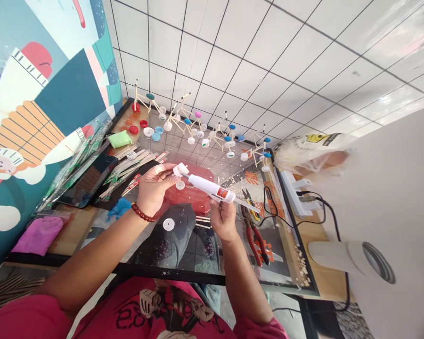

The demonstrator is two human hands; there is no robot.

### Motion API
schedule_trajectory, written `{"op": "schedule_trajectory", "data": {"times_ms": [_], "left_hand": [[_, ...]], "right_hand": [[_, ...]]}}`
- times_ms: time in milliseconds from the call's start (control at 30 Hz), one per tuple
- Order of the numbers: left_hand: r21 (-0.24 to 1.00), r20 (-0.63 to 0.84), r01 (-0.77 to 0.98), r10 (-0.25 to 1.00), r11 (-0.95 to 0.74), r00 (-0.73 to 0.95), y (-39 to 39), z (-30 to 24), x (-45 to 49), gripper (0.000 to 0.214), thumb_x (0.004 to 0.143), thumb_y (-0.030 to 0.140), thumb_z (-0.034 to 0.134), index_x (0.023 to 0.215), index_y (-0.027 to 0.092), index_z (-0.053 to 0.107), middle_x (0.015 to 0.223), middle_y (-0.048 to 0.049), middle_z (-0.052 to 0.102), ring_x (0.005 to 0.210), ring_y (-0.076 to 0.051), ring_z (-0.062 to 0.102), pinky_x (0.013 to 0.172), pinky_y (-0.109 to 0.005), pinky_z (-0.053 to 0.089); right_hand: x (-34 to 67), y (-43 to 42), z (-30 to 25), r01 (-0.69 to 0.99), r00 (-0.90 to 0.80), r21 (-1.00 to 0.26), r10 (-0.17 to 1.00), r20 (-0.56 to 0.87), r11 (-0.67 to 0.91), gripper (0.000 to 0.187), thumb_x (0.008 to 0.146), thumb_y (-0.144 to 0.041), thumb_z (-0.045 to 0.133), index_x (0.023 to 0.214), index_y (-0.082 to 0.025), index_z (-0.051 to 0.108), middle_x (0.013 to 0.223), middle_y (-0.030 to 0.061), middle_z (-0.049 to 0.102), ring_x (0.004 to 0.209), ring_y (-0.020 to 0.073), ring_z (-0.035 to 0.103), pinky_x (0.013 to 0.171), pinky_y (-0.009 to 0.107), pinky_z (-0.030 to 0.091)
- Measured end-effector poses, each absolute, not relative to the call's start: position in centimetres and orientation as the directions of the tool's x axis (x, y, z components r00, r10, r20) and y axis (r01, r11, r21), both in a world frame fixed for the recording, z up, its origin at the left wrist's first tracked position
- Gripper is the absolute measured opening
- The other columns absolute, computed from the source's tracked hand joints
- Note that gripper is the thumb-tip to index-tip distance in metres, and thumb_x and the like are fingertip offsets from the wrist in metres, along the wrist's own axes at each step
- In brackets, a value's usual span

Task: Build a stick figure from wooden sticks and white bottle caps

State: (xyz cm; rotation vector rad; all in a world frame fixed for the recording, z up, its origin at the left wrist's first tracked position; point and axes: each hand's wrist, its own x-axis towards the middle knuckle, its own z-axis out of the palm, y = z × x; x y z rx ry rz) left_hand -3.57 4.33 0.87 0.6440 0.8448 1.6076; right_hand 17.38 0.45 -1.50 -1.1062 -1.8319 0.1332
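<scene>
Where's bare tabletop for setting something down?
Mostly bare glass: between the red-handled pliers and wood chips; between the white disc and front edge. Crowded: the back, with bottle-cap models; the left, with smartphone and wooden sticks.

Left forearm angled inward, left fingers pinched, right forearm extended forward, right fingers curled

White glue gun points toward white cap.

Bright light, glare on wall tiles, edge distortion.
</scene>
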Motion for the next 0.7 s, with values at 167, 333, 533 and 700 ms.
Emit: {"op": "schedule_trajectory", "data": {"times_ms": [167,333,533,700], "left_hand": [[0.811,-0.036,-0.578,0.979,-0.088,-0.2,4.25,0.92,-3.53,0.039,0.05,0.013,0.093,0.086,0.018,0.076,0.093,-0.006,0.078,0.093,-0.023,0.072,0.086,-0.037,0.057],[0.809,-0.034,-0.58,0.979,-0.092,-0.203,4.07,1.0,-3.44,0.04,0.05,0.013,0.093,0.085,0.016,0.075,0.092,-0.0067,0.077,0.095,-0.025,0.072,0.088,-0.04,0.057],[0.836,0.015,-0.529,0.97,-0.146,-0.244,3.96,1.04,-3.28,0.038,0.05,0.011,0.092,0.084,0.017,0.075,0.094,-0.0042,0.076,0.095,-0.022,0.072,0.092,-0.039,0.057],[0.861,0.112,-0.461,0.965,-0.214,-0.239,3.84,0.87,-3.25,0.033,0.055,0.012,0.09,0.084,0.019,0.076,0.097,-0.0034,0.074,0.097,-0.021,0.071,0.095,-0.038,0.057]], "right_hand": [[17.43,0.39,-1.38,0.635,-0.132,-0.515,0.738,0.661,0.576,0.021,0.098,-0.026,0.049,0.116,-0.019,0.055,0.086,0.0051,0.064,0.068,0.0172,0.06,0.064,0.031,0.051],[17.36,0.39,-1.46,0.632,-0.112,-0.532,0.746,0.656,0.563,0.021,0.098,-0.03,0.048,0.114,-0.019,0.056,0.084,0.0048,0.063,0.067,0.0173,0.059,0.064,0.031,0.051],[17.21,0.38,-1.54,0.622,-0.081,-0.577,0.776,0.625,0.53,0.019,0.096,-0.03,0.05,0.109,-0.018,0.058,0.082,0.005,0.063,0.068,0.0192,0.061,0.064,0.033,0.052],[17.24,0.38,-1.59,0.609,-0.077,-0.582,0.771,0.632,0.539,0.019,0.095,-0.027,0.051,0.11,-0.019,0.058,0.083,0.005,0.063,0.069,0.0188,0.061,0.064,0.032,0.052]]}}
